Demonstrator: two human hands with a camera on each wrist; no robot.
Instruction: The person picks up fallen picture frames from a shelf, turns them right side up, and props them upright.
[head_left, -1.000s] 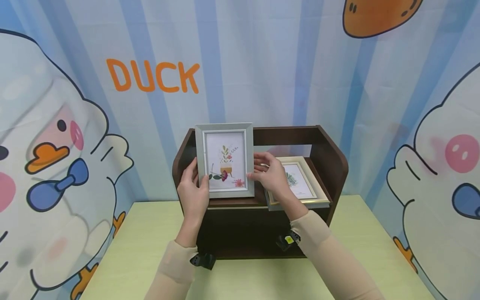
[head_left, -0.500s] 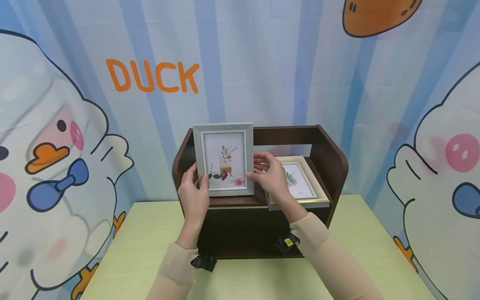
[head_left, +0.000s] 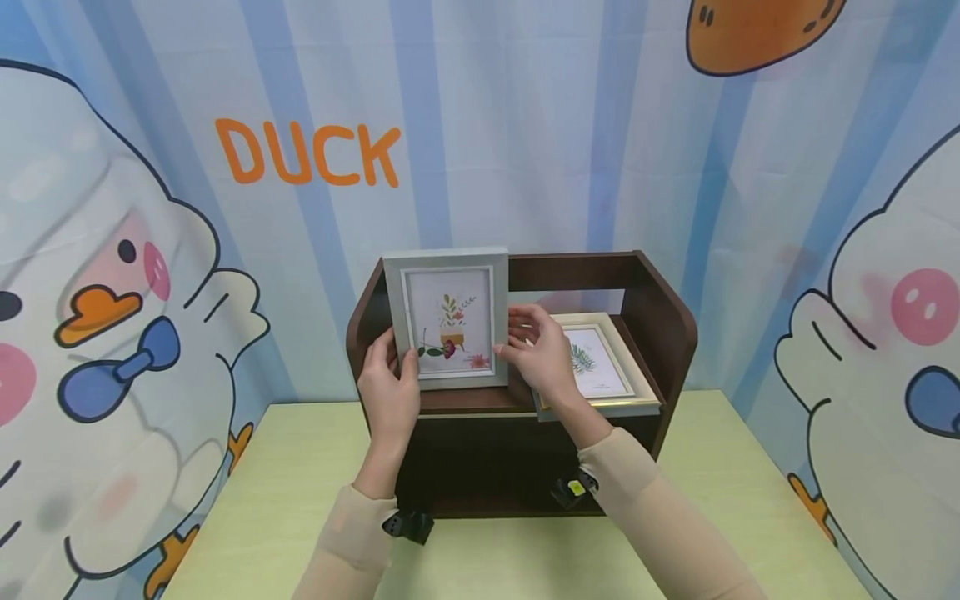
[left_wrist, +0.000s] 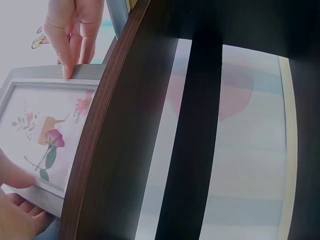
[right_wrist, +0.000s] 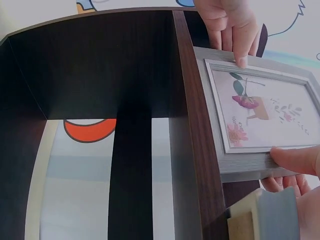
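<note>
A grey picture frame [head_left: 447, 382] with a pressed-flower picture stands upright at the left of the dark brown shelf rack [head_left: 480, 402]. My left hand [head_left: 390, 392] grips its left edge, thumb on the front and fingers behind. On the opposite edge my right hand [head_left: 546, 350] pinches it, thumb again on the front. The left wrist view shows the same grey frame [left_wrist: 45, 72] close to the shelf board, held from both sides. In the right wrist view the right thumb [right_wrist: 295, 159] presses on the border of the grey frame [right_wrist: 245, 162].
Right of the held frame, a cream picture frame [head_left: 641, 379] with a green leaf picture lies on top of another frame on the shelf. The rack's side panels [head_left: 663, 325] rise at both ends. Everything stands on a pale yellow-green table [head_left: 315, 442] before a duck-print curtain [head_left: 525, 125].
The grey frame has shifted slightly left and its lower edge has risen a little, tilting back slightly. Both hands keep their hold. The cream frame has not moved.
</note>
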